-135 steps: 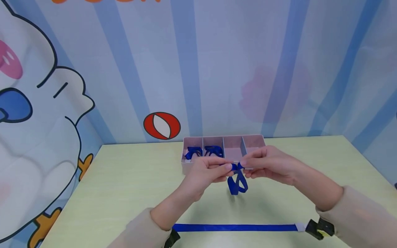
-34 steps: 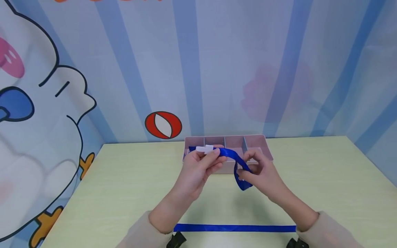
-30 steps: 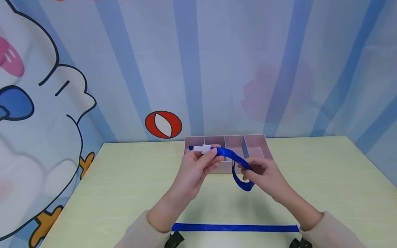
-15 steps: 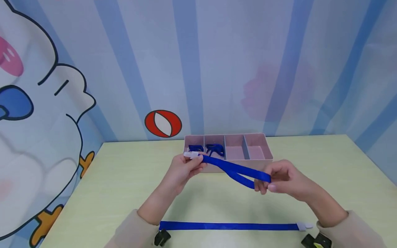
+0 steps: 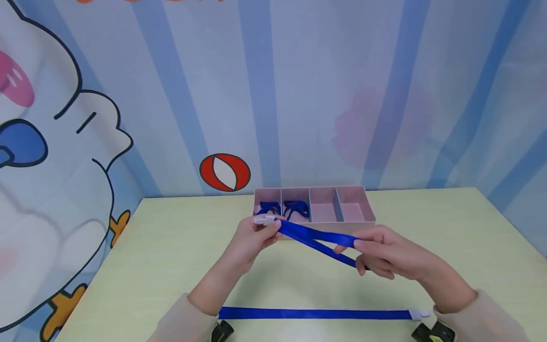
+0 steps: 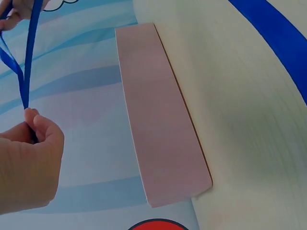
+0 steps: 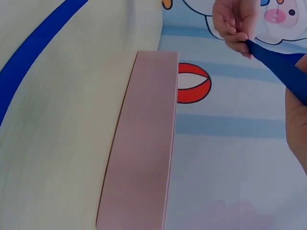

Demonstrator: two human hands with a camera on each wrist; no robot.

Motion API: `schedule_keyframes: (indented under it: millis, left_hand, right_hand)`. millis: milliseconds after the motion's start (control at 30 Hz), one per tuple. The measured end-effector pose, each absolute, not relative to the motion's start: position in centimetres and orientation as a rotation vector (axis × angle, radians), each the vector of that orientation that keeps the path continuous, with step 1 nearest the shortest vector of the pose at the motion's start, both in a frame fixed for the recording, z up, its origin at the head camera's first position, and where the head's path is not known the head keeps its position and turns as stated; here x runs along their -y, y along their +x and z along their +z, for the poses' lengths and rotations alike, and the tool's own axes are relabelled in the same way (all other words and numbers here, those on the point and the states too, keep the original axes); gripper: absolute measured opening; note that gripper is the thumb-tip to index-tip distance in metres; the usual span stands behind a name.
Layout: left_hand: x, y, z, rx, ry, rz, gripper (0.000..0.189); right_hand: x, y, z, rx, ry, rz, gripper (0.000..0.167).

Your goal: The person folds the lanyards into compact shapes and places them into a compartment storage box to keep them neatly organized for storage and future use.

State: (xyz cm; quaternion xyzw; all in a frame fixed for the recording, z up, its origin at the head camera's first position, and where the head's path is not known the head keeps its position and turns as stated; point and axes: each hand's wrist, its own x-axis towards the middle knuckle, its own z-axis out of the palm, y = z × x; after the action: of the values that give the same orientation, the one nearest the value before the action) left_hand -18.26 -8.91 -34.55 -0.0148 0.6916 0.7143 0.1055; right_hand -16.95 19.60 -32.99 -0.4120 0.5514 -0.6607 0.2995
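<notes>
A blue lanyard (image 5: 318,234) with a white plastic clip (image 5: 264,220) stretches between both hands above the table. My left hand (image 5: 245,244) pinches its clip end between thumb and fingers. The right hand (image 5: 395,254) grips the looped end, with a finger between the two spread straps. In the left wrist view the straps run together toward the left hand (image 6: 33,163). In the right wrist view, the right hand (image 7: 296,124) shows only in part at the edge. Another blue lanyard (image 5: 316,314) lies straight across the table near the front, its white clip to the right.
A pink divided box (image 5: 342,229) stands at the back of the table (image 5: 171,256), against a printed backdrop. Bundled blue lanyards (image 5: 296,208) occupy its two left compartments. The two right compartments show bare pink floors.
The lanyard hung in a small bunched loop between close hands; now it is drawn out lengthwise. My hands have moved apart, the right one rightward, the left one slightly left and down.
</notes>
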Motion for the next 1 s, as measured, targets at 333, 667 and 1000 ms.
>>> schedule_keyframes:
  millis: [333, 667, 1000]
  left_hand:
    - [9.6, -18.2, -34.7, -2.042, -0.12, 2.138, 0.024]
    - [9.1, -17.9, -34.7, -1.978, -0.045, 2.094, 0.024]
    - [9.7, -17.8, -34.0, -2.046, -0.054, 2.151, 0.024]
  right_hand:
    - [-20.7, -17.7, -34.3, -1.468, -1.375, -1.884, 0.026]
    - [-19.4, -17.9, -33.1, -1.097, -1.805, -1.966, 0.028]
    - [-21.1, -17.8, -34.6, -1.393, -1.405, -1.956, 0.027]
